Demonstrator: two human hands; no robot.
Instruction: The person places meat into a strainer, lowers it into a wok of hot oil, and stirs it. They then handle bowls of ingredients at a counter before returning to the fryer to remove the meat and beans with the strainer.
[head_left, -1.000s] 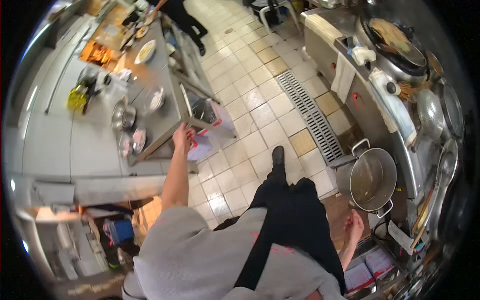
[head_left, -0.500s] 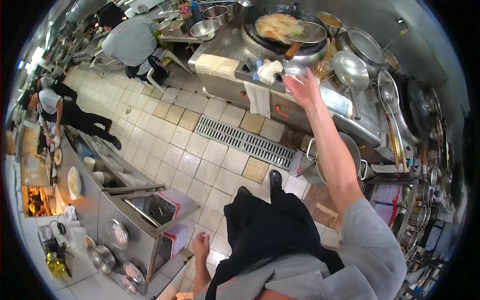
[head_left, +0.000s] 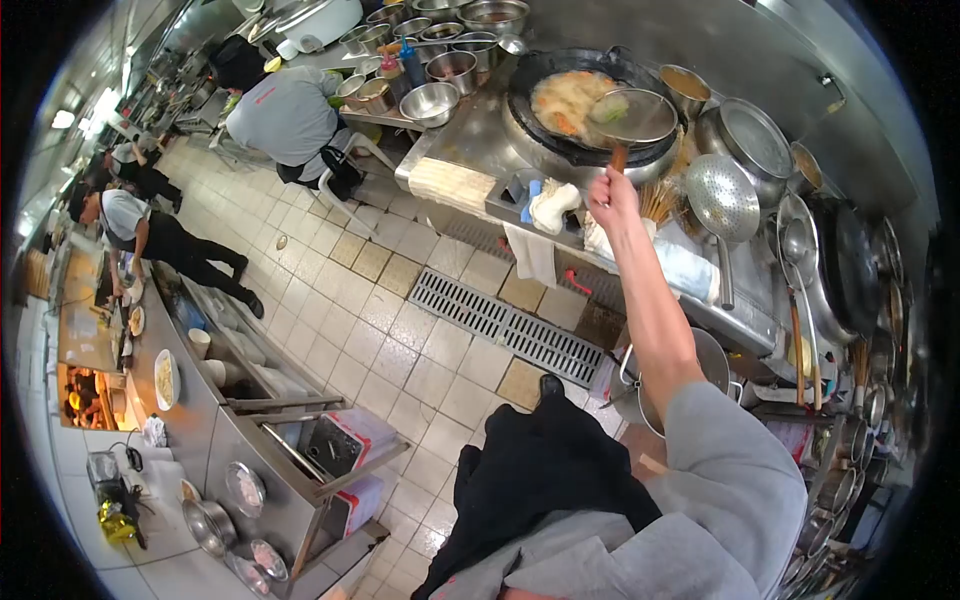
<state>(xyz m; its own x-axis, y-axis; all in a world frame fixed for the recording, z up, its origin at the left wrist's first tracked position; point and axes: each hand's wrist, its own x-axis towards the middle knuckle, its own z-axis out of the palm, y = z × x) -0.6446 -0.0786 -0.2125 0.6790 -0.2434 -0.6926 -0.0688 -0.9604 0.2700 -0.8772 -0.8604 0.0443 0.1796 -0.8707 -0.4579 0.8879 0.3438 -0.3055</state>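
My right hand (head_left: 612, 196) is closed round the wooden handle of a round mesh strainer (head_left: 640, 118). The strainer's basket lies over the right part of a dark wok (head_left: 522, 92), with some green food showing in or beneath it. Pale, bubbling liquid with orange pieces (head_left: 565, 100) fills the wok. Just left of my hand, a crumpled white cloth (head_left: 553, 207) rests on the stove's front edge. A bamboo brush (head_left: 657, 203) and a perforated ladle (head_left: 722, 200) are to the right of it. My left hand is out of view.
A large pot (head_left: 712, 365) stands below my right forearm. Steel bowls (head_left: 430, 104) crowd the back counter. One person (head_left: 285, 115) sits at the upper left; another person (head_left: 165, 235) stands at the left counter. A floor drain (head_left: 505, 325) crosses the tiles.
My right hand, open before and below the strainer's handle, has reached up and closed on it. My left hand has left the view. The camera's view has shifted.
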